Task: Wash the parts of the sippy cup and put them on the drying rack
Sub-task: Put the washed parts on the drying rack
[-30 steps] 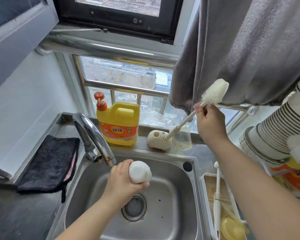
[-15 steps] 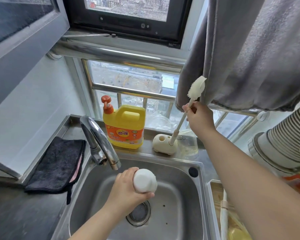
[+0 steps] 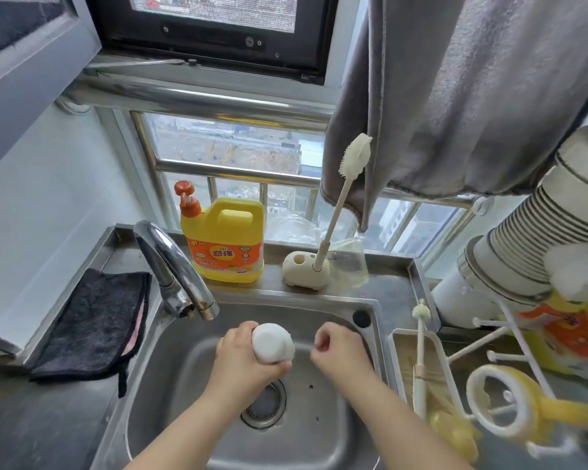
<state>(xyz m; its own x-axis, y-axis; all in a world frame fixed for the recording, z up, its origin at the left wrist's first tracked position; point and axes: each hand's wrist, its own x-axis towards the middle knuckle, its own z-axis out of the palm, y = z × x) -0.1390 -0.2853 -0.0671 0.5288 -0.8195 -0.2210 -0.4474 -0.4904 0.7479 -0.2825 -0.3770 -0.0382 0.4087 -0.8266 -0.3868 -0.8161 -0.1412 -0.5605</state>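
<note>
Over the sink (image 3: 170, 385), above the drain (image 3: 263, 407), the left hand (image 3: 243, 359) grips the white cup part (image 3: 272, 343); the right hand (image 3: 342, 351) is just beside it, fingers curled, holding nothing visible. Beyond the far rim a brush (image 3: 345, 184) stands upright in its holder (image 3: 304, 271), the drying rack (image 3: 499, 337) at right

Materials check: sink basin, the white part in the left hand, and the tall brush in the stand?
Sink: stainless steel by the look, brushed grey sheen with soft reflections. White part, gripped by the left hand: matte, rounded, probably silicone or soft plastic; hard to confirm. Tall brush: cream, stubby moulded bristles suggest silicone on a plastic stem.
</note>
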